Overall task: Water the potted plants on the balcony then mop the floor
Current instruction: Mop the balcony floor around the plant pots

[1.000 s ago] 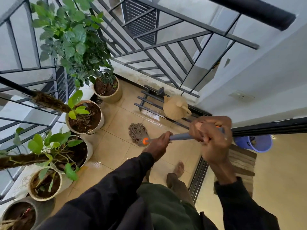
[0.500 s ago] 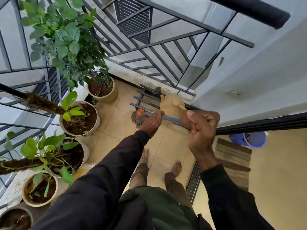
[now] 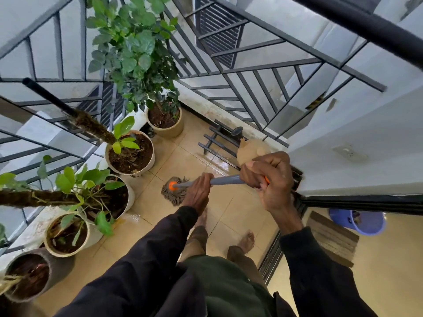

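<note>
grey mop handle (image 3: 225, 180) — orange collar, purple bucket (image 3: 364, 223), striped brown mat (image 3: 332, 239)

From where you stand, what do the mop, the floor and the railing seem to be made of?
Mop: head of soft twisted yarn, likely cotton, matte brown-grey strands; handle smooth grey, plastic or coated metal, hard to tell.
Floor: glazed beige tile, with grout lines and a wet sheen.
Railing: straight dark bars, probably painted metal, matte.
</note>
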Demonstrator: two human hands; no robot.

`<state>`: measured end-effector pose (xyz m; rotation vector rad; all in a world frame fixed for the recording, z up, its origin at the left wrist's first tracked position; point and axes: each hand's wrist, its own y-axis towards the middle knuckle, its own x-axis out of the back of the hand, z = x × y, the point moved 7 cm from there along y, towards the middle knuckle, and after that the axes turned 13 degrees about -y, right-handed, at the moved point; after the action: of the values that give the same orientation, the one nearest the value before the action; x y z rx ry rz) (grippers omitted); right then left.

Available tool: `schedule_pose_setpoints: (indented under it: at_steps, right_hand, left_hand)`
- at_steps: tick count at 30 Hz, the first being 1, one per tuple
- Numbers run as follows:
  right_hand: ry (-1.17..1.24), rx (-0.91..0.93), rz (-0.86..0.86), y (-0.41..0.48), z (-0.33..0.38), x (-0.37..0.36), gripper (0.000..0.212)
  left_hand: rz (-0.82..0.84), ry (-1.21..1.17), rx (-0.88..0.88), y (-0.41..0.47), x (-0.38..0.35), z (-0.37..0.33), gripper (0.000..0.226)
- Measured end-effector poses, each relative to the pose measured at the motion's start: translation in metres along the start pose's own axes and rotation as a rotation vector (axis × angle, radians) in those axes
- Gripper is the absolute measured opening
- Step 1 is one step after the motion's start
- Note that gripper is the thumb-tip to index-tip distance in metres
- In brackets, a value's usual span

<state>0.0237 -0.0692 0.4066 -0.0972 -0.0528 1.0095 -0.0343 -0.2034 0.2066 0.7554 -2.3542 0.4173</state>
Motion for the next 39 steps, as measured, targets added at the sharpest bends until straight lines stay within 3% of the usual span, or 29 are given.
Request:
schedule_pose_setpoints:
  at_steps: [6, 11, 15, 23, 30, 34, 39]
  right_hand:
    - [-0.158, 0.077, -0.012, 0.014, 0.021, -0.015, 0.04]
    - [-0.117, 0.178, -0.253, 0.047, 0.039, -0.004, 0.038]
    - [-0.159, 0.122, -0.345, 0.068, 0.027, -0.011, 0.048]
    - [-0.245, 0.145, -0.07, 0.12, 0.039, -0.053, 0.05]
    - [-0.205, 0.132, 0.254, 0.163, 0.053, -0.039, 0.049]
    - [-0.178, 0.092, 0.323, 0.198, 0.056, -0.024, 0.053]
    - [-0.301, 0.184, 0.369, 0.239, 0.067, -0.028, 0.05]
  left_hand:
    - [-0.036, -0.02, -0.012, 0.026, 0.01, -0.001, 0.031]
    - [-0.057, -0.021, -0.075, 0.088, 0.026, -0.012, 0.031]
    - [-0.032, 0.055, -0.074, 0.123, 0.037, 0.001, 0.036]
    - [-0.046, -0.066, 0.103, 0.138, 0.067, 0.027, 0.036]
    - [-0.064, 0.014, 0.171, 0.123, 0.055, 0.03, 0.036]
    - [-0.08, 0.024, 0.177, 0.13, 0.039, 0.018, 0.039]
    - [-0.117, 0.007, 0.245, 0.18, 0.041, 0.019, 0.043]
